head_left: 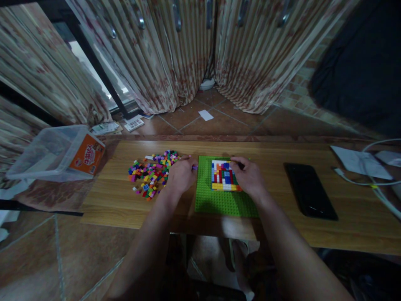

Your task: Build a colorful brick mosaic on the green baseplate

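One small purple piece [194, 167] pokes out from the left hand [181, 174], thumb and fingers drawn closed around it, right at the nine o'clock edge of the green baseplate [205, 205]! Over to the right hand [250, 177]: it leans in at two o'clock on the multicoloured brick panel [223, 179], fingers curled, tips down at the panel's corner. A dark spot shows by that thumb, and whether it's a brick or just shadow, I cannot tell; nor can I tell if those fingers grip anything. The panel itself lies flat on the baseplate, rows of white, red, blue and yellow. Out at nine o'clock, just beyond the left hand, loose bricks [153, 173] spread over the wooden table [106, 188]. At three o'clock, past the right hand, a black device [310, 190] lies flat.
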Action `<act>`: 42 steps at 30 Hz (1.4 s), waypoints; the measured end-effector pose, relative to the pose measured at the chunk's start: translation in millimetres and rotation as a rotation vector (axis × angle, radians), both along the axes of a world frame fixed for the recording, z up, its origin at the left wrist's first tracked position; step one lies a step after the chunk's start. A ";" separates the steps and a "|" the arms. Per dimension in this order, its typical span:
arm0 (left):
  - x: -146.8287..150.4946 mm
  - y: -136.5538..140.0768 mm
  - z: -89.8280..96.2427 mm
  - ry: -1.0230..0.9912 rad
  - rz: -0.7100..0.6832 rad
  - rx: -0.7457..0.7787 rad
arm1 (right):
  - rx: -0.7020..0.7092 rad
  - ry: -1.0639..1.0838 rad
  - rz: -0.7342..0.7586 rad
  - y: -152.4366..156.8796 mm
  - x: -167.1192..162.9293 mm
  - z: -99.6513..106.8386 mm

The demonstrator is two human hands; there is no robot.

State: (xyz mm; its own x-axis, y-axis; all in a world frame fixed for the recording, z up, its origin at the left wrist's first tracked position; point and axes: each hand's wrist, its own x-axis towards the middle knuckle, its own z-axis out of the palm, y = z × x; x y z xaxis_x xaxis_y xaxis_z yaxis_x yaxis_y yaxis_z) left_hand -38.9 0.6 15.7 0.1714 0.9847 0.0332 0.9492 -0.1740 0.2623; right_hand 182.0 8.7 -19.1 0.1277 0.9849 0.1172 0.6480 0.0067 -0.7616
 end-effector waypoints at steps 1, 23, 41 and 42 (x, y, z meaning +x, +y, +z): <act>2.0 0.3 -0.1 0.009 0.006 -0.011 | -0.006 -0.004 0.000 -0.1 -0.2 0.8; 13.2 -4.6 -1.9 0.145 -0.021 -0.017 | -0.026 -0.027 -0.013 -0.5 -2.6 4.7; -11.8 -5.4 -2.1 -0.118 -0.099 -0.097 | -0.053 -0.046 0.011 -2.0 -3.1 11.3; -11.0 -5.7 -0.9 -0.112 -0.107 -0.095 | -0.054 -0.048 0.012 -2.1 -3.1 11.4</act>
State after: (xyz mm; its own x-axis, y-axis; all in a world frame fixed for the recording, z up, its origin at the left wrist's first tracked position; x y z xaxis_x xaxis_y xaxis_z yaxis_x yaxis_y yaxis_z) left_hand -49.9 -5.1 14.8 0.2755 0.9607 -0.0347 0.8907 -0.2416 0.3852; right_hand 178.9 6.7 -7.7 0.1112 0.9913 0.0700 0.6837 -0.0252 -0.7294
